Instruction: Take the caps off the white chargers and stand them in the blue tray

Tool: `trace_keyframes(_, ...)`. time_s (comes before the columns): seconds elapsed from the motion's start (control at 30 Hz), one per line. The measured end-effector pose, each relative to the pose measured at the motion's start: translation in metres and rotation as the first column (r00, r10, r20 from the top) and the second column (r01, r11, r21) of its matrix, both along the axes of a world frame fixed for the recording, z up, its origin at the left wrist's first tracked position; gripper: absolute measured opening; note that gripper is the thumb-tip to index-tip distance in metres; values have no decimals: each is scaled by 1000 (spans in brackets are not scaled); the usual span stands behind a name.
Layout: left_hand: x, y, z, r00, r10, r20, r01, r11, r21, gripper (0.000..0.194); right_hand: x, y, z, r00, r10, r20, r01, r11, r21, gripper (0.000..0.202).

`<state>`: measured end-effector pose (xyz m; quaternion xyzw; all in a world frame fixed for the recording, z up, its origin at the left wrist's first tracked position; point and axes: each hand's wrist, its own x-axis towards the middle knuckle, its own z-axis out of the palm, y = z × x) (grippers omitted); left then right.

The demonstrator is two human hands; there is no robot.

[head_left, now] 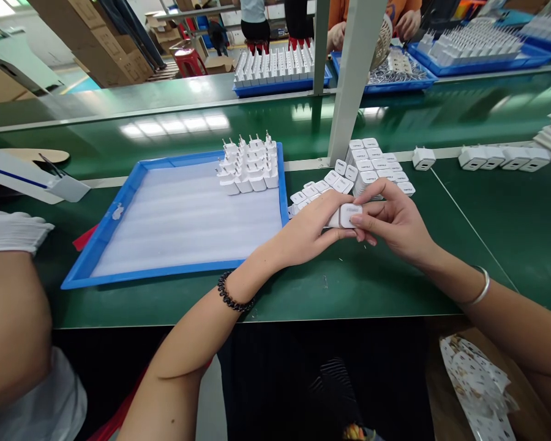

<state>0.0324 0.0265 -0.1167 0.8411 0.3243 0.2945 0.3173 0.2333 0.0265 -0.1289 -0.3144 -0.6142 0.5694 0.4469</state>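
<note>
In front of me, right of the tray, both my hands hold a small white charger (350, 215) with rounded corners. My left hand (305, 229) closes on its left side, the fingers partly covering it. The thumb and fingers of my right hand (392, 217) pinch its right side. Just behind my hands, several white charger pieces (337, 177) lie loosely in rows beside stacked charger pieces (371, 160). To the left is a blue tray (151, 282) with a white lining; several chargers with pins (250, 165) stand upright in its far right corner.
A grey post (349, 86) rises behind the stacks. Along the bench's right side sit a single charger (423, 158) and a row of chargers (502, 158). A co-worker's gloved hand (13, 233) rests at the left. Filled blue trays (280, 89) stand across the bench.
</note>
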Motion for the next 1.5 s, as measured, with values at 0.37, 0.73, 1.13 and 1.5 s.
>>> trace_keyframes(0.37,2,0,-1,999,-29,13,29,1000,8,31,2,0,-1,1000,-14,26,13,999,53,32)
trace_keyframes(0.73,3,1,-2,999,-35,40,38,996,-81,35,2,-2,4,996,-40,79,28,989,147,31)
trace_keyframes(1.13,4,-1,-1,998,-56,30,59,991,-117,35,1,-3,3,991,-61,116,41,986,164,34)
trace_keyframes(1.5,5,-2,-4,997,-26,79,32,997,-77,36,-2,-4,3,998,-50,26,46,990,130,30)
